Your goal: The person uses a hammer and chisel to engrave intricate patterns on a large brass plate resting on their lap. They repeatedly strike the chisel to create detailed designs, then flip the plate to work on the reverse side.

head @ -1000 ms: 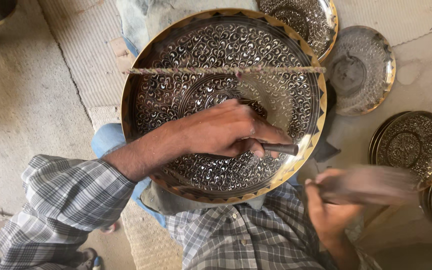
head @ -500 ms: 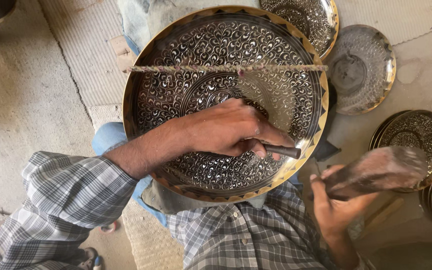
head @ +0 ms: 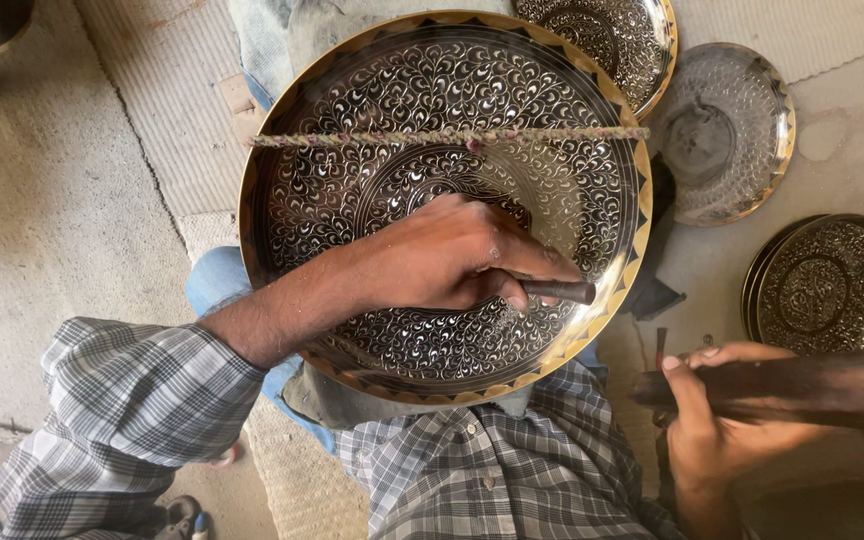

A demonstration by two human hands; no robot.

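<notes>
A large round engraved metal tray [head: 352,150] with a dark floral pattern and a gold rim rests on my lap. A twisted cord [head: 452,137] stretches across its upper part. My left hand [head: 452,255] lies on the tray's middle and grips a short dark metal chisel [head: 562,291], its end pointing right. My right hand [head: 722,420] is off the tray at the lower right, closed around a dark wooden mallet [head: 812,385] that is blurred and lies about level.
Smaller engraved plates lie on the floor to the right: one at the top [head: 622,35], a silvery one [head: 732,135], and a stack [head: 832,285] at the right edge. A woven mat [head: 152,110] covers the floor on the left.
My right hand has swung the mallet: it rose and tilted half a second ago and now sits lower and level. My left hand and the chisel have stayed in place.
</notes>
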